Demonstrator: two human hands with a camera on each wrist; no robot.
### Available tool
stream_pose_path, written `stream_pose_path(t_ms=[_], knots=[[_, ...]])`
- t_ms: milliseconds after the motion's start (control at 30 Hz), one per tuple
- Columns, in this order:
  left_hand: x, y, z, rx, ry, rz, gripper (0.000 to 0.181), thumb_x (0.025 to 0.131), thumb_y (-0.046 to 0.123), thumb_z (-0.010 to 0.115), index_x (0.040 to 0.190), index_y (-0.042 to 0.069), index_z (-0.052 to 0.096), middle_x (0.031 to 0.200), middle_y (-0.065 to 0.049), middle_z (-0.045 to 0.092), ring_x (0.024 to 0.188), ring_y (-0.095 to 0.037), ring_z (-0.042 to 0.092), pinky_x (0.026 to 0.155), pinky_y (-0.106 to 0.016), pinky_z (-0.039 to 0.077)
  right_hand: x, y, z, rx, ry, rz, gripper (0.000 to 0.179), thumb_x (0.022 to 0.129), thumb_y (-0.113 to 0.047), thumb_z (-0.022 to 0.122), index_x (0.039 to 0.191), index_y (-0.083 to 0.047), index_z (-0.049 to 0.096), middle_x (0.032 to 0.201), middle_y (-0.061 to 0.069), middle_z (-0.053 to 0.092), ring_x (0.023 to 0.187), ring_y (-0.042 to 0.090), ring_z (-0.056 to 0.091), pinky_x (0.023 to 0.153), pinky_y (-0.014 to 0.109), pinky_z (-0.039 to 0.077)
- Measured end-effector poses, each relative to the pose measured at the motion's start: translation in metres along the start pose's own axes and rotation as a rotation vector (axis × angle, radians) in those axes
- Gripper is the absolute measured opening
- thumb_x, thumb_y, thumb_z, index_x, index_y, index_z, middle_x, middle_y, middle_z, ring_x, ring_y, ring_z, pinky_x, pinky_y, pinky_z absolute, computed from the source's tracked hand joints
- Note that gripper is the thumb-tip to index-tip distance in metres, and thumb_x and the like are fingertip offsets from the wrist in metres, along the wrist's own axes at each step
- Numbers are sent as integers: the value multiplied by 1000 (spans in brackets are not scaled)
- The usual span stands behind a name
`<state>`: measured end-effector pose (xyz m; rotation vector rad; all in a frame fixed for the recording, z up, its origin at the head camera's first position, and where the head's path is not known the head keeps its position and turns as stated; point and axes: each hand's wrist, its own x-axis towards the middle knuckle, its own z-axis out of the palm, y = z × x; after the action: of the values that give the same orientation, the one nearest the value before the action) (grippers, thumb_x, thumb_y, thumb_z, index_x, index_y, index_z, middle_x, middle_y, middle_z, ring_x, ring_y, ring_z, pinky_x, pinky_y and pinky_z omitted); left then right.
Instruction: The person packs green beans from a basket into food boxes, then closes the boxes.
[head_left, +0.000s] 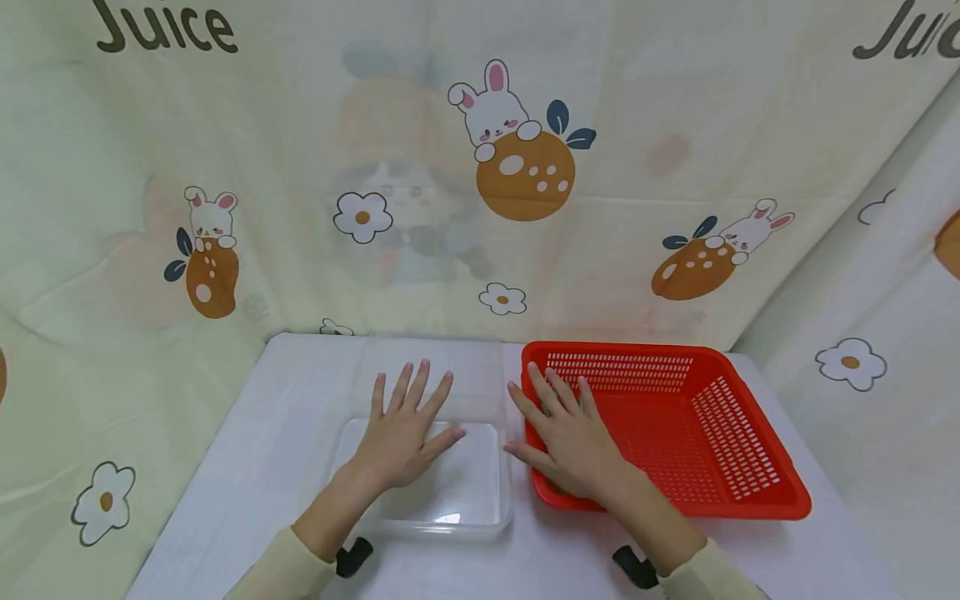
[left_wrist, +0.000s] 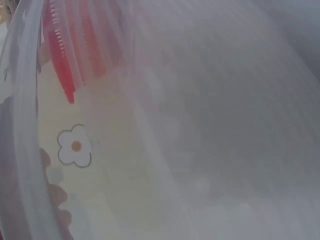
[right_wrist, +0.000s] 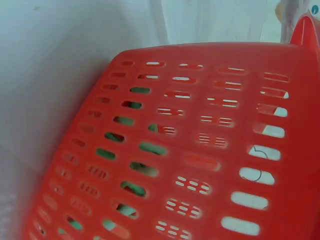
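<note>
Splayed and gripping nothing, the left hand [head_left: 403, 446] over the clear box [head_left: 442, 528] and right hand [head_left: 576, 450] over the red basket's [head_left: 750, 507] left side could nudge either if lowered carelessly.

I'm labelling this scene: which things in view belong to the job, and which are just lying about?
Likely the job:
clear container, by the left hand;
red basket, by the right hand;
green items inside, mostly hidden.

Just around:
white table;
patterned curtain.
</note>
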<state>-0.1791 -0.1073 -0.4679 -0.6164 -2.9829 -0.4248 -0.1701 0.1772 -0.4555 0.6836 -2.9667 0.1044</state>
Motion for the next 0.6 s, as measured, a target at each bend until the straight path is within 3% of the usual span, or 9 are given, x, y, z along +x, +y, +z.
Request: stream_pose_path(t_ms=[133,433,600], knots=[[-3,-14,-3,-29,-4,-9,79,105,64,45,168,26,16,175,-10,1,163,-35,-3,124,-68,-10,0,3,-4,-17,-13,-26,87,95,-75,50,166,-33,22,177,7,8,162,37,11,125,70,10],[-14,-76,-16,-186,-14,-138,75,107,54,48,168,21,18,174,-18,9,162,-44,2,120,-70,-18,-1,24,-28,-48,-55,-59,88,95,-75,50,166,-31,24,176,6,14,162,37,13,126,69,8],[-17,-98,-14,-260,-8,-171,74,108,54,46,167,16,21,171,-24,17,159,-49,10,118,-73,-16,1,33,-39,-59,-90,-56,88,95,-75,50,166,-31,24,176,7,16,161,37,16,126,69,9]])
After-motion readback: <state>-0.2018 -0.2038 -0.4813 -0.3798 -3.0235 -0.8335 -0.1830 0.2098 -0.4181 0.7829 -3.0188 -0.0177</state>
